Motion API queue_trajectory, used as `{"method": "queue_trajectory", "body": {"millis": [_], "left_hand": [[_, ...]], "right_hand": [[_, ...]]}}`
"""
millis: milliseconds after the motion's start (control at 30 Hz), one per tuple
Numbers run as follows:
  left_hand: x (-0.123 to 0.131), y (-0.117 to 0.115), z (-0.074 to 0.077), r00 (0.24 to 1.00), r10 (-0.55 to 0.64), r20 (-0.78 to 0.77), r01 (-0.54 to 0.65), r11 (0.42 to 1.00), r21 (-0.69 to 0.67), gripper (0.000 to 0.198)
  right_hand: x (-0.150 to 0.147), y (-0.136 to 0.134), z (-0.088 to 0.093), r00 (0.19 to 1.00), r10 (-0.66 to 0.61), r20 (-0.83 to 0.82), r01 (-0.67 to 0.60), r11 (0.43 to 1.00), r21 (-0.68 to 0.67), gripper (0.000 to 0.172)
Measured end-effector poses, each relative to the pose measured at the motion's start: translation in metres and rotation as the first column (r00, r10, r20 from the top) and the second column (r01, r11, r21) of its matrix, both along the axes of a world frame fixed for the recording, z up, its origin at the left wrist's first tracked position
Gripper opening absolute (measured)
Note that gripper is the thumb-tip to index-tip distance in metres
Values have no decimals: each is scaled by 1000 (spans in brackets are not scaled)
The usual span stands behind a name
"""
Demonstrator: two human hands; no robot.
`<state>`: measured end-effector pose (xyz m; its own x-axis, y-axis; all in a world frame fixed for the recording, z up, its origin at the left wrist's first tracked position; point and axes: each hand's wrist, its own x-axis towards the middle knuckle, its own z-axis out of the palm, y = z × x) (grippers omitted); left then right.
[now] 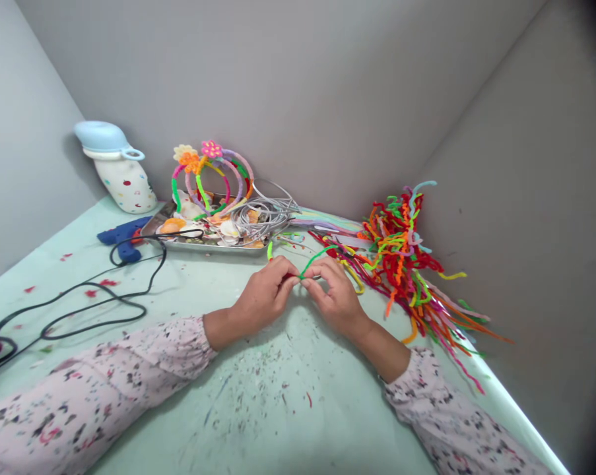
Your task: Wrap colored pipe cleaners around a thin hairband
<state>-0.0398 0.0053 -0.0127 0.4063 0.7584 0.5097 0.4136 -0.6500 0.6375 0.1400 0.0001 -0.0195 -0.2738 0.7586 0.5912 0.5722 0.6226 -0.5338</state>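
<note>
A green pipe cleaner (319, 256) arches up between my two hands, above the middle of the table. My left hand (268, 290) is closed in a pinch at its lower part, and a short yellow-green fuzzy end (270, 251) sticks up behind those fingers. Close beside it, my right hand (337, 295) pinches the same green pipe cleaner between thumb and forefinger. The fingertips of both hands nearly meet. My fingers hide most of what they hold, including something red near the left fingertips.
A metal tray (213, 248) holds shells, coiled grey wire (265, 221) and flower-topped fuzzy hoops (212, 173). Left of it lie a blue glue gun (124, 234), black cable (124, 298) and a white bottle (124, 181). A tangled pile of pipe cleaners (401, 251) lies right, near the wall.
</note>
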Motion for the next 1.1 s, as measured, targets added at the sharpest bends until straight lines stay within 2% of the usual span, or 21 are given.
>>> {"method": "queue_trajectory", "body": {"millis": [300,667,933,1100], "left_hand": [[1,0,1,1000,9,25,-9,1000,-24,9],[1,-1,1,1000,-18,-12,18,1000,-14,10],[0,-2,2,1000,-13,18,13,1000,-16,9],[0,0,1,1000,-15,-3,15,1000,-12,10]], "right_hand": [[-1,-2,4,999,-3,-42,6,998,63,3],[2,-1,4,997,78,-15,-79,994,-79,11],[2,-1,5,998,55,-10,-55,998,-22,9],[2,0,2,997,79,2,-79,995,-56,13]]}}
